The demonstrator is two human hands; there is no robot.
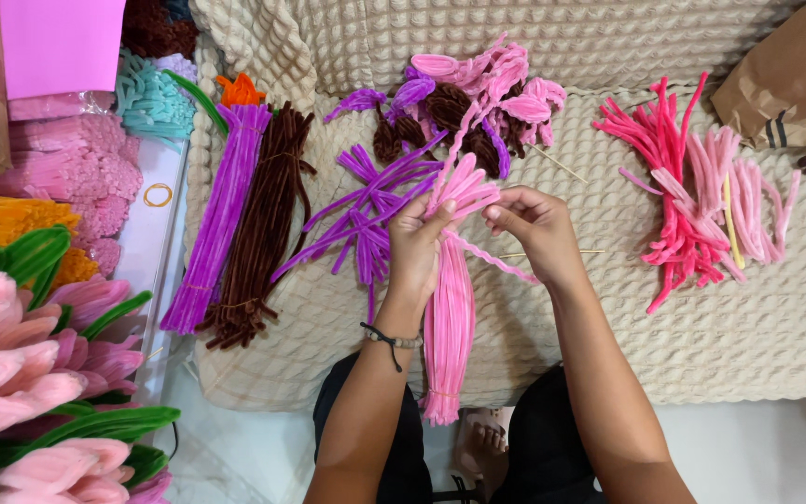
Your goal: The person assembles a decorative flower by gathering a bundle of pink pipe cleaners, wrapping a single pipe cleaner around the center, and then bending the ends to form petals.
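Two hands, left hand (417, 245) and right hand (535, 227), each grip one pink pipe-cleaner bundle (450, 308); beside, one purple bundle (219, 219), one brown bundle (263, 229).

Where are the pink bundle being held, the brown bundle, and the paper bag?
Pink pipe-cleaner bundle (448, 317): head view, middle of its length.
Brown pipe-cleaner bundle (263, 224): head view, middle of the bundle.
Paper bag (790, 79): head view, its brown side.
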